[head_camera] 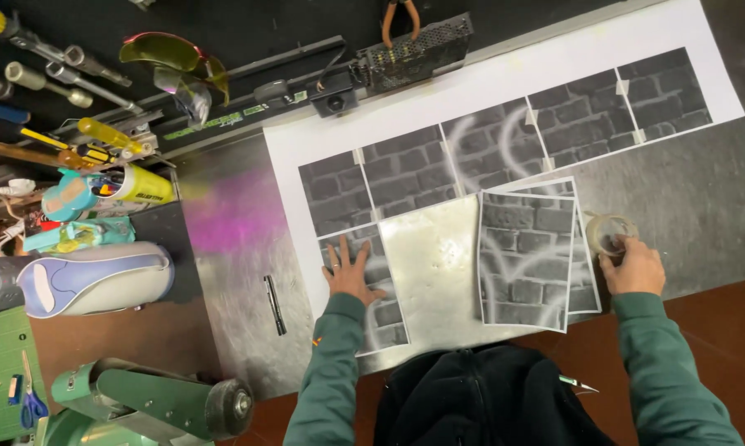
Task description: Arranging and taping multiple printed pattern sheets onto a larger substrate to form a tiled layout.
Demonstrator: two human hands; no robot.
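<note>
left hand (352,272) flat, open, pinning brick print (372,289) at 7 o'clock | right hand (633,264) pinching tape roll (610,234) at 3 o'clock | keep print square to taped row (505,140), press firmly

Matt paper brick prints (525,256); glossy clear tape roll (610,234) (plastic); scuffed metal tabletop (240,272).
</note>
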